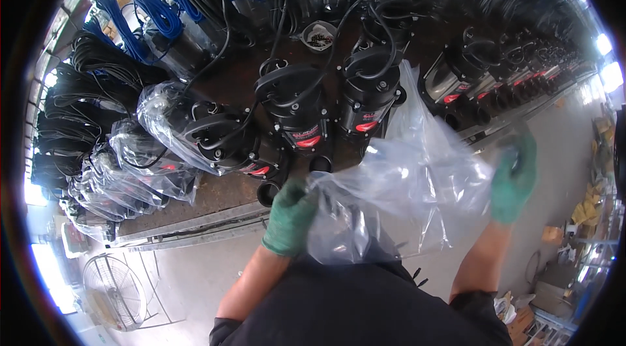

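A clear plastic bag (pixel 404 176) spreads out in front of my body, loose and crumpled, with one corner rising toward the pumps. My left hand (pixel 291 215), in a green glove, is closed on the bag's left edge. At its right edge is my right hand (pixel 514 176), also green-gloved; motion smears its fingers, so their grip is unclear. Just beyond the bag, a black and silver submersible pump (pixel 370 95) stands on the bench. Another pump (pixel 297 108) is left of it, and a third pump (pixel 228 140) leans farther left.
Several bagged pumps (pixel 147 144) line the bench's left side. Coiled black cables (pixel 107 59) and blue cables (pixel 147 7) crowd the back. A small bowl (pixel 319 36) holds little parts. More pumps (pixel 456 75) run along the right. A fan (pixel 114 290) stands on the floor.
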Action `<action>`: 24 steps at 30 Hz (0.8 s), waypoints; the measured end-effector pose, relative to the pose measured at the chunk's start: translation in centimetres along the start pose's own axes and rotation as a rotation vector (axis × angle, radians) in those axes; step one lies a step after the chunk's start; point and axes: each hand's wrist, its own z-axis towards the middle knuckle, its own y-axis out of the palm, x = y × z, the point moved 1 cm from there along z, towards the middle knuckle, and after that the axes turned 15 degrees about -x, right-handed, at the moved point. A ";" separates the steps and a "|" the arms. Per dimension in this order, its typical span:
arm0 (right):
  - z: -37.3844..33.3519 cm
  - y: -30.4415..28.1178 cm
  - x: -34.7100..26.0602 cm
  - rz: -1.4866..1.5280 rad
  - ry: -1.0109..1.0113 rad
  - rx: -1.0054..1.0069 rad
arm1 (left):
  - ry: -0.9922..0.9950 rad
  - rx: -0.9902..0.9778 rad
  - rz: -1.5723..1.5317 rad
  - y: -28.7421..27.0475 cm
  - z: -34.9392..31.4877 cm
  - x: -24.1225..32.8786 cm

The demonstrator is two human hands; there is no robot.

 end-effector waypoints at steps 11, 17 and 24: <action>0.4 2.1 -8.9 0.698 -0.546 -0.875 | 0.119 0.092 0.371 -3.3 -1.5 -0.3; -6.4 17.9 -14.6 0.815 0.026 -1.267 | 0.188 -0.030 0.456 -0.8 -1.7 0.0; -8.8 20.2 -11.5 0.815 0.152 -1.178 | 0.064 0.118 -0.034 -4.7 -4.3 -1.5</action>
